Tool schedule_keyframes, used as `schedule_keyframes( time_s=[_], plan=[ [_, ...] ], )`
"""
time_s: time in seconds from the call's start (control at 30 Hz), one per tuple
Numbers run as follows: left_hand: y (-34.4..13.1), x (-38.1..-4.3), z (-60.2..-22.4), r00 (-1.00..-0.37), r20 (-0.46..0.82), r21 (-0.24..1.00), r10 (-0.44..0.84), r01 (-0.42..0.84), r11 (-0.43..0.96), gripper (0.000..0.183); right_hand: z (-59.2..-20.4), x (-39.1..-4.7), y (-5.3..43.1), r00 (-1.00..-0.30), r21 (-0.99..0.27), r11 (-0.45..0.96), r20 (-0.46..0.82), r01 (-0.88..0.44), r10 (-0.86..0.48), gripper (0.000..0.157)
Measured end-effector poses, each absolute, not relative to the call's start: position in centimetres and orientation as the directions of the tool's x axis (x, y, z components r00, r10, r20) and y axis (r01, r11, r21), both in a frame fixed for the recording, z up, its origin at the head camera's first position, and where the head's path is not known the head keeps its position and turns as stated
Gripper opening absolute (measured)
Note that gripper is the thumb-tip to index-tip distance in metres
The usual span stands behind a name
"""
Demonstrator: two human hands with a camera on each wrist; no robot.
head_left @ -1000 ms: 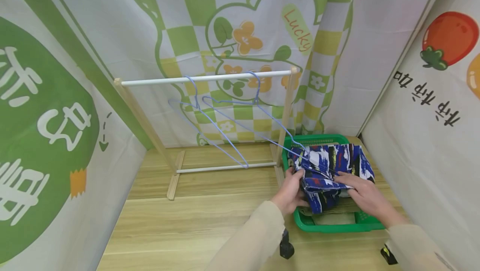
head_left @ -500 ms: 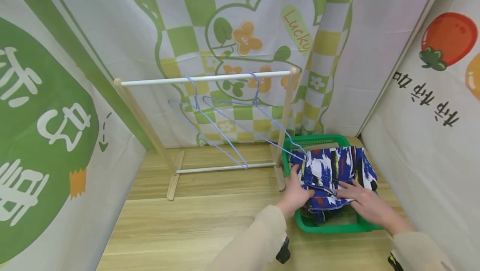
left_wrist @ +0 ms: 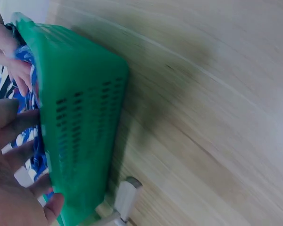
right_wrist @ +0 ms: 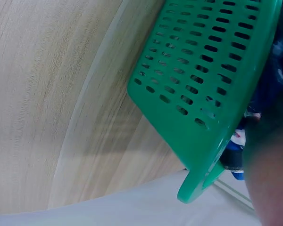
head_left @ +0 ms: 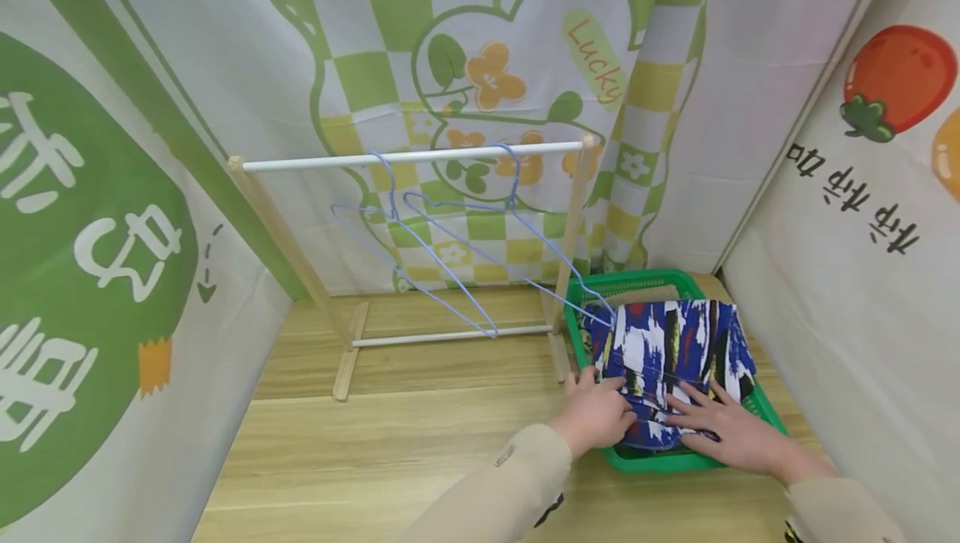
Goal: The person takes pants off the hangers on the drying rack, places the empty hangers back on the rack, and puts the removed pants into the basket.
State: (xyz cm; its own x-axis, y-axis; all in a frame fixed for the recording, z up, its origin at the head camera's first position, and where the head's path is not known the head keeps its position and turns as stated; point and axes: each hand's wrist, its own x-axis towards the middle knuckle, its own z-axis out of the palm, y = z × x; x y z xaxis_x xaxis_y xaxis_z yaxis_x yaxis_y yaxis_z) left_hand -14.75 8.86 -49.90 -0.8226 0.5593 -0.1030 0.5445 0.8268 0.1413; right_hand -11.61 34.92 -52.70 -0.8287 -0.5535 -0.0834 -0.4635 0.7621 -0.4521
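Observation:
A garment (head_left: 667, 359) patterned in blue, white, black, red and yellow lies folded in the green plastic basket (head_left: 652, 464). Its kind is not clear from its folds. My left hand (head_left: 596, 414) rests on its near left part, at the basket's rim; in the left wrist view the fingers of this left hand (left_wrist: 19, 160) are loosely bent along the cloth. My right hand (head_left: 727, 430) lies on the near right part with its fingers spread. Only a blurred piece of the right hand (right_wrist: 273, 174) shows in the right wrist view.
Left of the basket stands a rack with a white top bar (head_left: 315, 163) and wooden posts. Two blue hangers, a left hanger (head_left: 442, 263) and a right hanger (head_left: 551, 243), hang from it. The right one reaches over the basket's edge. Printed curtains surround the wooden floor (head_left: 375, 443).
Both hands have drawn the garment's near part toward the basket's front and flattened it. The left hand has moved nearer, and its grip on the cloth has loosened.

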Motion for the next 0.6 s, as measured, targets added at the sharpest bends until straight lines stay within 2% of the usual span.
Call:
schedule_keyframes(
  time_s=[0.07, 0.23, 0.3, 0.33, 0.47, 0.6],
  plan=[
    [8.4, -14.8, -50.0, -0.803, -0.119, 0.154, 0.584, 0.566, 0.810, 0.029, -53.0, -11.6, 35.3, -0.803, -0.435, 0.740, -0.061, -0.513, -0.593, 0.037],
    [5.9, -15.1, -50.7, -0.743, -0.099, 0.211, 0.662, 0.635, 0.743, 0.036, -53.2, -11.6, 35.5, -0.796, -0.462, 0.734, -0.093, -0.498, -0.599, 0.038],
    [4.1, -15.3, -51.2, -0.728, -0.077, 0.227, 0.681, 0.653, 0.723, 0.040, -53.2, -11.5, 35.4, -0.820, -0.513, 0.747, -0.134, -0.423, -0.556, 0.038],
    [3.1, -15.3, -51.4, -0.726, -0.065, 0.227, 0.685, 0.657, 0.719, 0.042, -53.3, -11.4, 35.5, -0.820, -0.504, 0.745, -0.117, -0.437, -0.561, 0.038],
    [-1.5, -15.5, -52.3, -0.748, -0.037, 0.201, 0.662, 0.644, 0.738, 0.046, -53.3, -11.5, 36.0, -0.804, -0.489, 0.715, -0.048, -0.499, -0.593, 0.037],
    [-6.6, -15.6, -52.6, -0.795, -0.011, 0.191, 0.606, 0.593, 0.782, 0.046, -52.4, -11.6, 36.3, -0.808, -0.469, 0.728, -0.051, -0.500, -0.587, 0.037]
  ],
)
